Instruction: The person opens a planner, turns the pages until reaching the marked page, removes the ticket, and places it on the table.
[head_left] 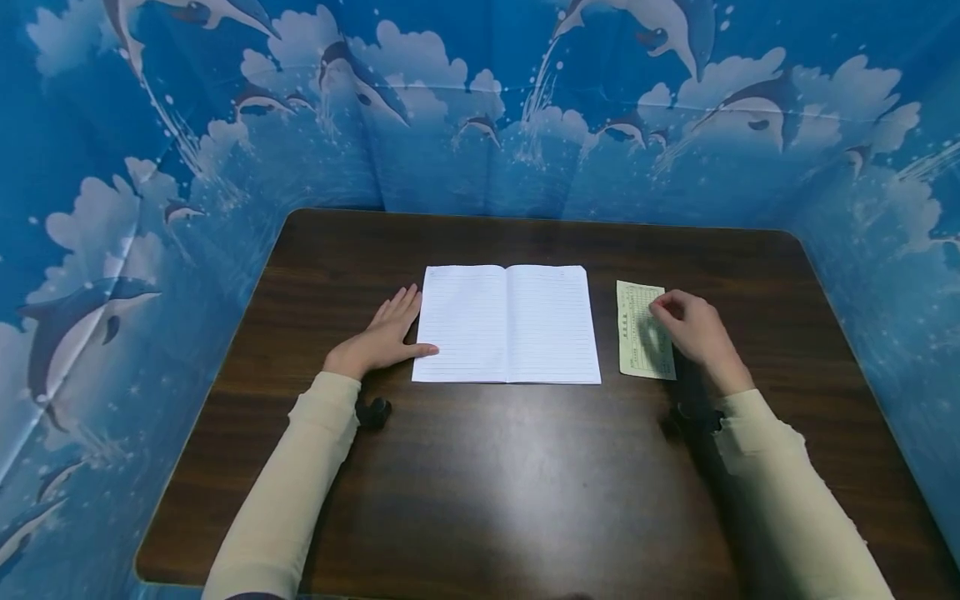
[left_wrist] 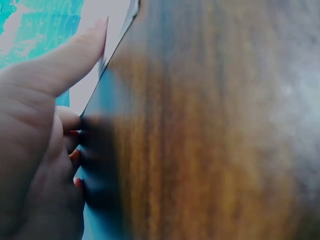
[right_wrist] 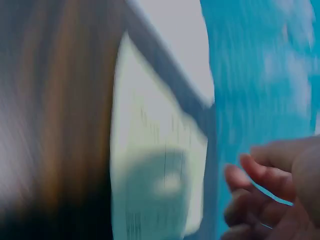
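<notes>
An open notebook (head_left: pixel 551 325) with blank ruled pages lies flat at the middle of the table. My left hand (head_left: pixel 382 333) lies at its left edge with fingers extended, the thumb resting on the left page. To the right of the notebook is a pale green printed slip (head_left: pixel 636 333) of paper. My right hand (head_left: pixel 699 329) hovers over the slip's right side, fingers loosely bent and thumb close to the fingertips. In the right wrist view the slip (right_wrist: pixel 150 130) lies apart from those fingers, which hold nothing; the hand's shadow falls across it.
The dark wood table (head_left: pixel 510 492) has rounded corners. A blue cloth (head_left: pixel 450 167) printed with dolphins and clouds hangs behind it and along both sides. A black wrist-worn device (head_left: pixel 373 412) shows by the left sleeve, and another dark one by the right sleeve.
</notes>
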